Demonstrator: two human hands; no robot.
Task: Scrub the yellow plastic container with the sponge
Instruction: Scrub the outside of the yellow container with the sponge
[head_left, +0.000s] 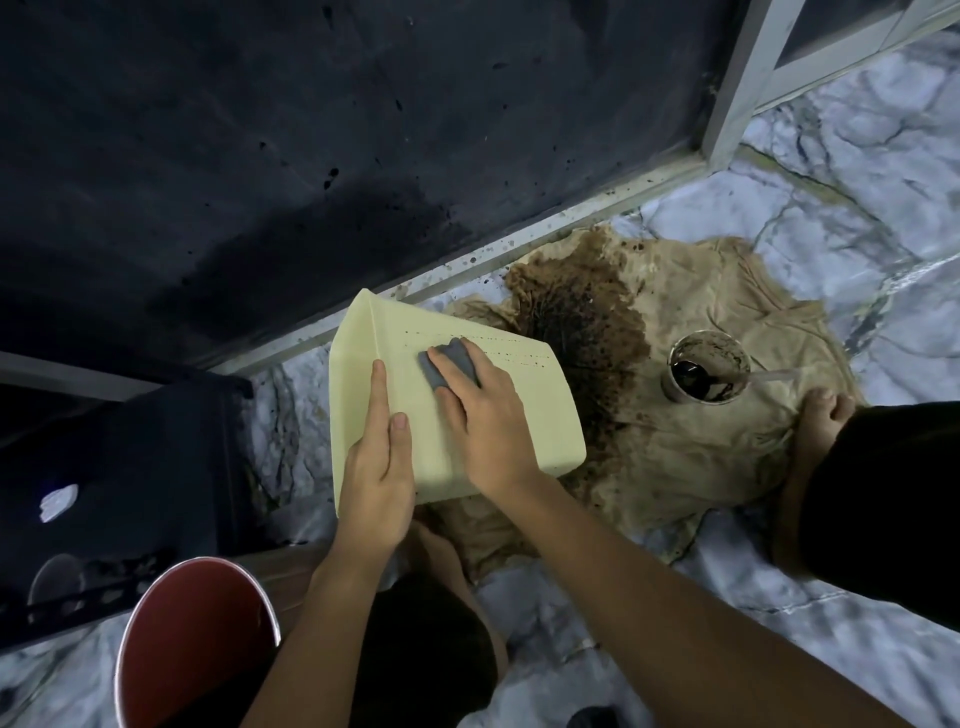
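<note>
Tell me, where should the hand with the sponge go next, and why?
Probably a short stroke away from the person, across the dotted rows. The right hand presses the grey sponge onto the yellow container right beside those rows of small dark specks, and the left hand steadies the near edge.

right hand (485, 415) presses sponge (449, 364) | yellow container (524, 410) | left hand (379, 467) steadies

Pretty dim spot: grey-white marbled floor (857, 171), a dark speckled wall panel (260, 130) behind, pale metal frame (737, 83) at the far right corner.
</note>
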